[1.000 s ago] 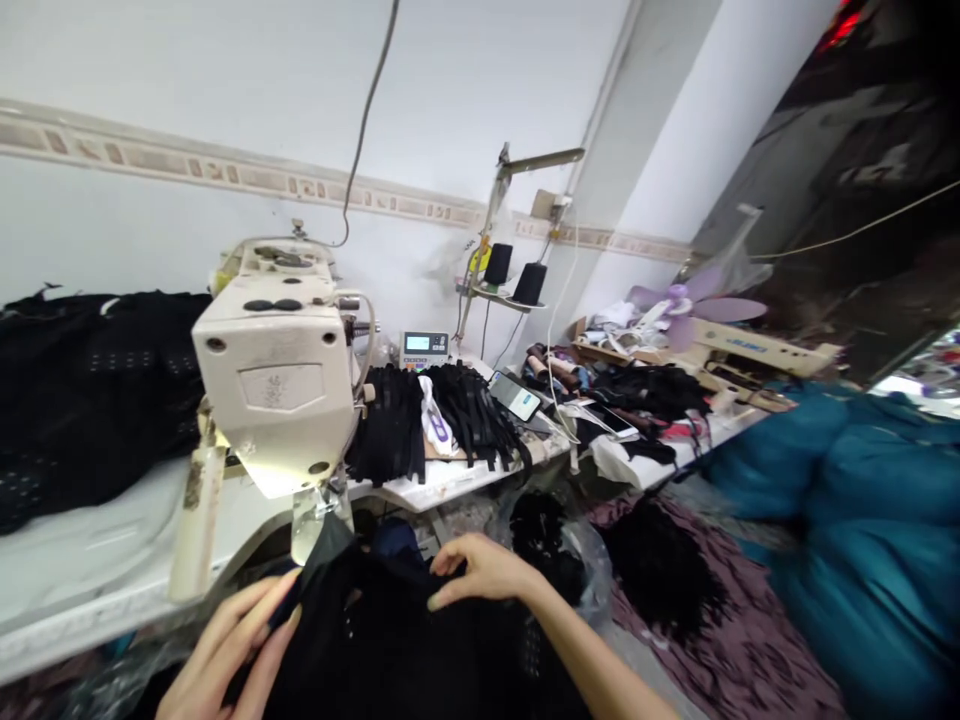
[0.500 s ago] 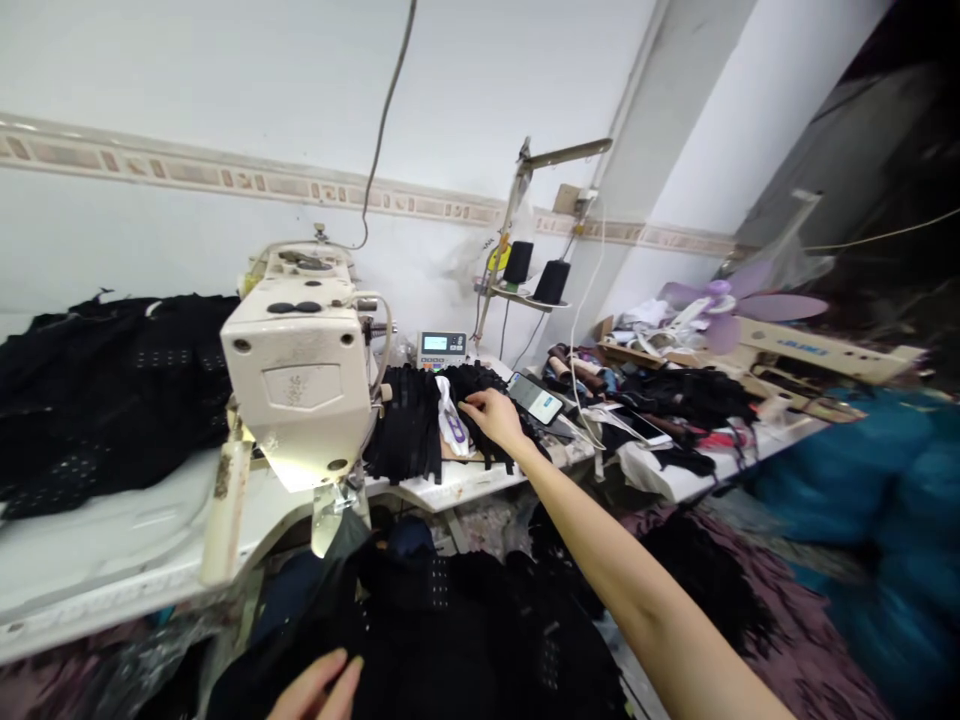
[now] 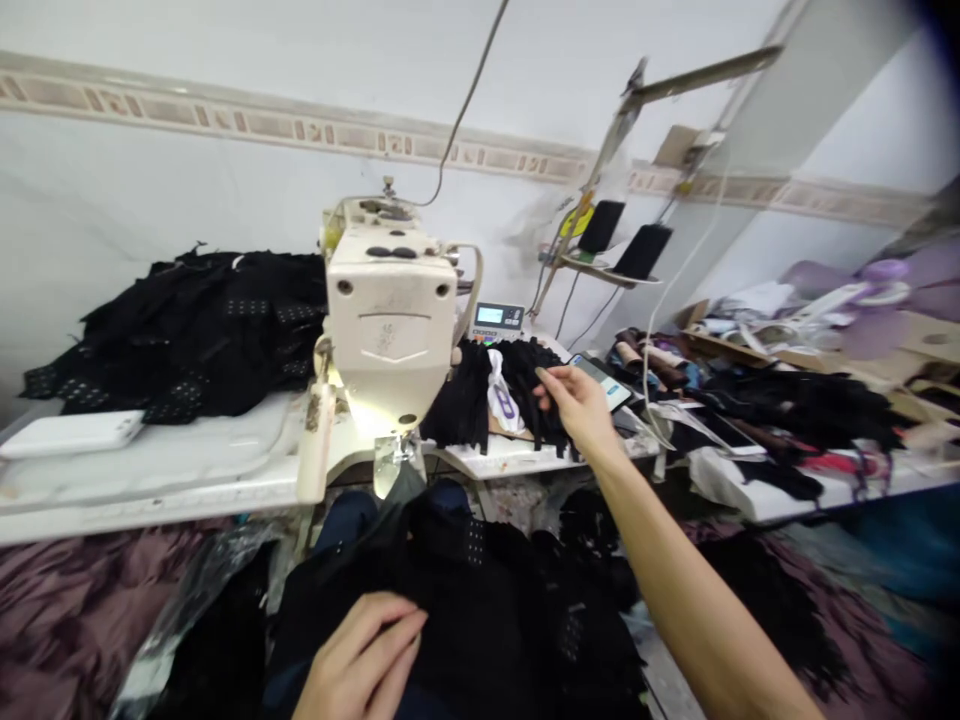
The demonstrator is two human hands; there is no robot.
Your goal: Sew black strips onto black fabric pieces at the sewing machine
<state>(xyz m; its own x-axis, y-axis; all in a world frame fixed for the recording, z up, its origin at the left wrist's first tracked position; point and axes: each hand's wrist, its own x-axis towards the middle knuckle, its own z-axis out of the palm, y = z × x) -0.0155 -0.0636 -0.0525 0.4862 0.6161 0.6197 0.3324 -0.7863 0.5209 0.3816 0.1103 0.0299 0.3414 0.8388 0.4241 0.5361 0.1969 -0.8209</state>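
Note:
My right hand reaches over the right end of a row of black fabric strips, thumb and forefinger closed in a pinch on a strip. A white piece with a purple outline lies on those strips, left of my fingers. Low in the view my left hand has its fingers drawn together on a black garment with rows of small pale dots. The garment spreads below the table edge, and a dark piece of cloth rises to the foot of the sewing machine.
A phone lies just beyond my right hand. Two black thread cones stand on a rack behind. Black garments are heaped at the left, near a white box. A purple fan is at the right.
The view has swung left, shifting everything rightward. My right hand has drawn slightly right, away from the white piece. My left hand shows more fully, higher on the garment.

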